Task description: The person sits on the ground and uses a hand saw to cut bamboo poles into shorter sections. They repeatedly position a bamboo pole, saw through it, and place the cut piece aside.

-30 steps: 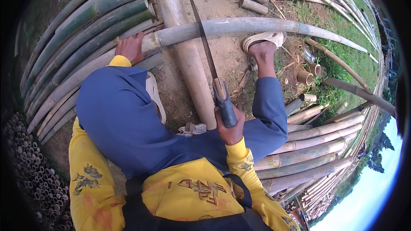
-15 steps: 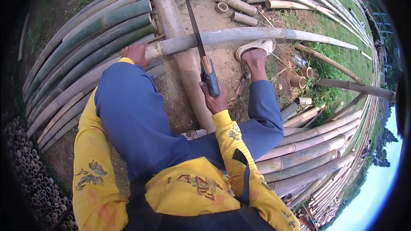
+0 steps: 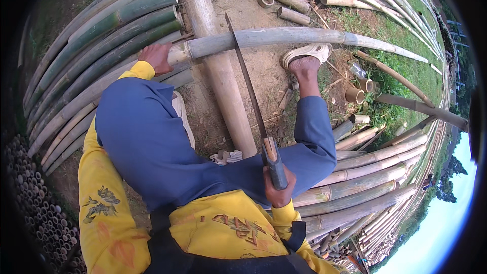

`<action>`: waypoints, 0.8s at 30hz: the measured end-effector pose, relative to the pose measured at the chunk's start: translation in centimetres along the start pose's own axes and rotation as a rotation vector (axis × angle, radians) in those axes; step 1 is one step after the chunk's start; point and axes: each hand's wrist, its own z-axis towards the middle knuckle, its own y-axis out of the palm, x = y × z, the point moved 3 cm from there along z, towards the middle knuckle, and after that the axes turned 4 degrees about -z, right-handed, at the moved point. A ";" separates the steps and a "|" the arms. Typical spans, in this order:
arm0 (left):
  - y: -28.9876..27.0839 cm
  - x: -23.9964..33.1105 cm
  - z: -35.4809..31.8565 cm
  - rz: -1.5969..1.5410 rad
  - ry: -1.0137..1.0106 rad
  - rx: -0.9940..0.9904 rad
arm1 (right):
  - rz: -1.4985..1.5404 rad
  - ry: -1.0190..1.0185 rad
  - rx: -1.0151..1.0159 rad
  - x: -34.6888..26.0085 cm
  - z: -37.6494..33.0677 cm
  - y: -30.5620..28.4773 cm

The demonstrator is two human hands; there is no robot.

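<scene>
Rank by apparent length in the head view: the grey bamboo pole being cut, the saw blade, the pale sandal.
1. Grey bamboo pole, the longest, spanning much of the frame.
2. Saw blade, held by the right hand.
3. Pale sandal, the shortest.

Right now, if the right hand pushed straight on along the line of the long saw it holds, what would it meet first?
Probably the grey bamboo pole lying crosswise: the right hand points the long saw up at it, the blade tip already at the pole. Depth is unclear.
</scene>
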 end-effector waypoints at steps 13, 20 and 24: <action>1.1 0.8 0.1 -0.021 -0.037 -0.015 | 0.250 -0.115 0.040 7.1 15.4 12.6; 1.7 0.0 -0.3 -0.030 -0.036 0.007 | -0.013 0.042 -0.027 2.1 1.2 1.4; 1.8 0.1 -1.1 0.033 -0.063 0.023 | -0.049 0.042 0.034 -0.2 -2.5 -0.5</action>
